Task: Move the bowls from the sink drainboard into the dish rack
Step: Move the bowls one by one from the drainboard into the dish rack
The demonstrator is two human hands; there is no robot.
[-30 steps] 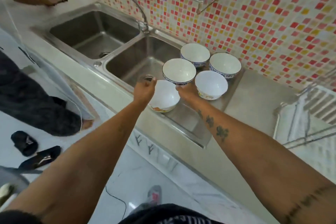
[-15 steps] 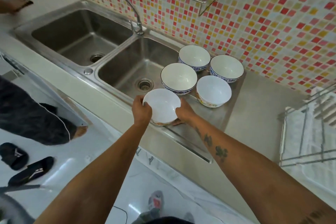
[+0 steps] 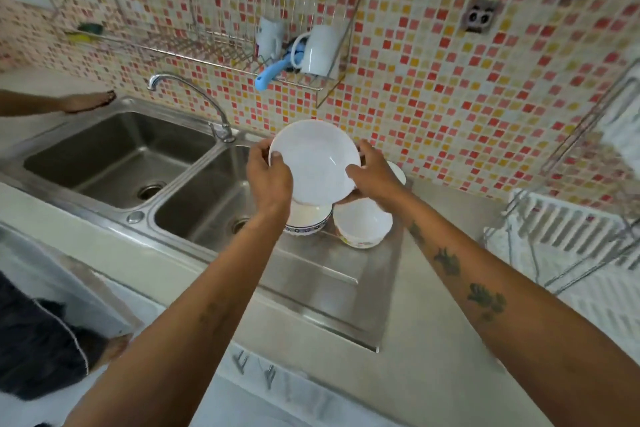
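Observation:
A white bowl (image 3: 313, 159) is lifted above the steel drainboard (image 3: 332, 274), tilted with its inside facing me. My left hand (image 3: 268, 180) grips its left rim and my right hand (image 3: 372, 172) grips its right rim. Below it a blue-patterned bowl (image 3: 306, 222) and a white bowl with a flowered side (image 3: 363, 222) stand on the drainboard. The rim of another bowl (image 3: 398, 172) peeks out behind my right hand. The dish rack (image 3: 568, 229), white slats in a wire frame, stands at the right on the counter.
A double steel sink (image 3: 124, 156) with a curved tap (image 3: 194, 97) lies to the left. A wall wire shelf (image 3: 242, 55) holds a white mug (image 3: 320, 48) and a blue-handled tool. Another person's arm (image 3: 59, 102) rests at the far left.
Both hands have raised the near white bowl off the drainboard and tipped it toward me. The camera has tilted up, showing more wall and the dish rack.

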